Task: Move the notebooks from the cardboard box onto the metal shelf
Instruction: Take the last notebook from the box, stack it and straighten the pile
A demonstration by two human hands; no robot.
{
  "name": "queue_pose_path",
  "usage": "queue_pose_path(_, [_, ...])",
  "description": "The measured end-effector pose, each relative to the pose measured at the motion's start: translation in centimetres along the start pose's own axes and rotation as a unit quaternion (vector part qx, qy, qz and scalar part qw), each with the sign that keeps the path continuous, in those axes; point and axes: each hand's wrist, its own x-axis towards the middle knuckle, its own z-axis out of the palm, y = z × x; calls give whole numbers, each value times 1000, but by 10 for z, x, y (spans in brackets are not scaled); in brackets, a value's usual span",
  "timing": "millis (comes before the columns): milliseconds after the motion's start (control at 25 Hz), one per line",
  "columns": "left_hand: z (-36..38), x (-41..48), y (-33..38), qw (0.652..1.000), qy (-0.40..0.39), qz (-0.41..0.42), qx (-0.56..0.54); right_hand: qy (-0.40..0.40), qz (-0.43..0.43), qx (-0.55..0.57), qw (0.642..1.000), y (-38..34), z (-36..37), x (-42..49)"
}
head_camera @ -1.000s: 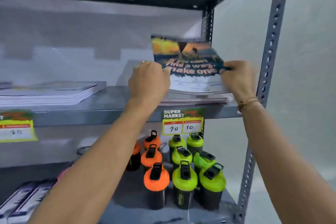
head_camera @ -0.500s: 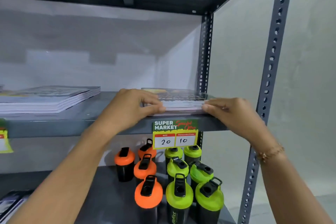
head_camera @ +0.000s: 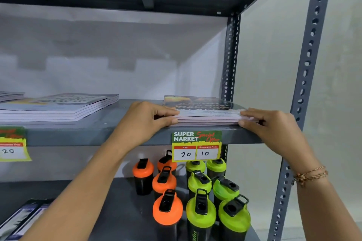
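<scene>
Notebooks (head_camera: 207, 116) — one stack, flat on metal shelf (head_camera: 98, 133), long axis left-right. Left hand (head_camera: 145, 123) and right hand (head_camera: 274, 125) pinch opposite ends — equally near.

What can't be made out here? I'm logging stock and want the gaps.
Head view:
- cardboard box: out of frame.
- right notebook stack: count unclear, ends covered by left hand and right hand.
- left price tag: cut off by the edge.
</scene>
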Motion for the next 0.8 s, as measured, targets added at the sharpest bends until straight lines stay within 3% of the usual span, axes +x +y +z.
queue_pose_path(280, [-2, 5, 3, 999, -18, -32, 11, -35, 13, -9, 999, 3, 0, 6])
queue_pose_path(520, [3, 3, 12, 995, 22, -52, 80, -6, 28, 4, 1000, 6, 4, 4])
queue_pose_path(800, [7, 4, 15, 994, 50, -60, 79, 31, 51, 52, 997, 9, 6, 5])
